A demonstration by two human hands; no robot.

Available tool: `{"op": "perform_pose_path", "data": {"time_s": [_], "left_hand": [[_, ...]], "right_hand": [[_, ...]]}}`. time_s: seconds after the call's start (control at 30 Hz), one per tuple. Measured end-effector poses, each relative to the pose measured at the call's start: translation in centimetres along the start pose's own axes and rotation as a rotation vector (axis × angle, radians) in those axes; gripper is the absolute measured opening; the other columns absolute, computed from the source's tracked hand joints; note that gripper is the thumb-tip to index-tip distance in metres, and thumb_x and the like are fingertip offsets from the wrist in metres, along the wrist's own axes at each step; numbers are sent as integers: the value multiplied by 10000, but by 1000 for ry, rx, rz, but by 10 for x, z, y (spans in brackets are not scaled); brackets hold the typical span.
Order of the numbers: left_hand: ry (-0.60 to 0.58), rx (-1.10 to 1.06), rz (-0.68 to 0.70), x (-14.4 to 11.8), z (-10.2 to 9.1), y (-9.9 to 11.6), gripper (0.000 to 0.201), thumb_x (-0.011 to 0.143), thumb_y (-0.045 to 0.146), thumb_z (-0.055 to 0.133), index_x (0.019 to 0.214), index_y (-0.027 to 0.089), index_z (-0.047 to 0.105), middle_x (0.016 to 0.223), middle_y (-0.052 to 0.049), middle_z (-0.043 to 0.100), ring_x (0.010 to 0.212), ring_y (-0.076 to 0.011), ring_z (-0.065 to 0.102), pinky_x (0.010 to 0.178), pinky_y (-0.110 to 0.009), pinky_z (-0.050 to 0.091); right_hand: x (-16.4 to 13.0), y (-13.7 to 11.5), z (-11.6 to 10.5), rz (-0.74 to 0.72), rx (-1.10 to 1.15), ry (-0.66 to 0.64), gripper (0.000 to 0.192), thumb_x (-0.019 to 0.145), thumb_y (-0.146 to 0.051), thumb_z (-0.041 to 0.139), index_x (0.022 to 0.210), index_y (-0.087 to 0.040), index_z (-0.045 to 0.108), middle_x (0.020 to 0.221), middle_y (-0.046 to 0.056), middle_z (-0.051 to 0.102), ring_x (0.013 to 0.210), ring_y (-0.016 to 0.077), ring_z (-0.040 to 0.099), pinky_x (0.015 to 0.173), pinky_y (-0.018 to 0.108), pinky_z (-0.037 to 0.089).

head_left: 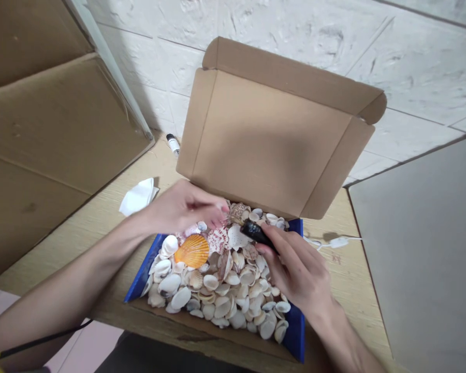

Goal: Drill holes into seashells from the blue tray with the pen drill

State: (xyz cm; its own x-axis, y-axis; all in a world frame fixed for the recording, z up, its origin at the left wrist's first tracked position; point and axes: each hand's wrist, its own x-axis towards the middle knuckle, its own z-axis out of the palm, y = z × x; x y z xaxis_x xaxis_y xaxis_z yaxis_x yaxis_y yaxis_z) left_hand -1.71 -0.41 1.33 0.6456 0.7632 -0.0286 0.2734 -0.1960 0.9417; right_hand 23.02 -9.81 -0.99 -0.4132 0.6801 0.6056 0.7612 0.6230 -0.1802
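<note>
The shells (221, 308) are mostly cream and white, with some grey and tan. From their middle, toward eleven o'clock, a scallop (194, 250) is orange with paler ribs; at twelve, a white shell (218, 240) is mottled purplish red. At one, the tool (257, 233) is black. The box (144, 272) has blue sides, the lid (275, 134) is tan. At ten, the tissue (136, 198) is white. The table (357, 269) is pale, grained yellow.

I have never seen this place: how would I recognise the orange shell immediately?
Find the cardboard box with its lid raised, on the wooden table. Inside, go to the picture's left, among the shells below the left hand. The orange shell is a wide ribbed fan; its vivid colour stands out from the white, cream and reddish-speckled neighbours.
</note>
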Motion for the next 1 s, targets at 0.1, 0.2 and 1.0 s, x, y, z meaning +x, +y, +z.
{"op": "perform_pose_path", "data": {"time_s": [0.1, 0.2, 1.0], "left_hand": [[115, -125, 1, -4, -7, 4, 254, 878, 275, 631, 938, 47, 726, 834, -124, 746, 707, -174, 697, 646, -247, 563], [49, -81, -9, -4, -7, 7, 324, 846, 324, 674, 1050, 80, 731, 855, -129, 764, 758, -196, 710, 660, -246, 556], [-72, 780, 353, -5, 16, -4, 343, 847, 46, 483, 1006, 209, 739, 958, -32, 677, 899, -182, 564, 838, -299, 468]], "right_hand": [[0, 2, 1, 49, -4, 47, 430, 874, -124, 601, 1298, -133, 535, 989, 98, 729, 810, 164, 694, 746, 260, 568], [1, 1, 2, 128, 2, 59, 373, 875, -138, 597, 1245, -181, 571, 978, 68, 732, 764, 161, 694, 711, 265, 574], [2, 2, 2, 292, 30, 123, 212, 893, -181, 548, 1080, -143, 642, 901, 68, 734, 782, 154, 700, 676, 253, 564]]}}
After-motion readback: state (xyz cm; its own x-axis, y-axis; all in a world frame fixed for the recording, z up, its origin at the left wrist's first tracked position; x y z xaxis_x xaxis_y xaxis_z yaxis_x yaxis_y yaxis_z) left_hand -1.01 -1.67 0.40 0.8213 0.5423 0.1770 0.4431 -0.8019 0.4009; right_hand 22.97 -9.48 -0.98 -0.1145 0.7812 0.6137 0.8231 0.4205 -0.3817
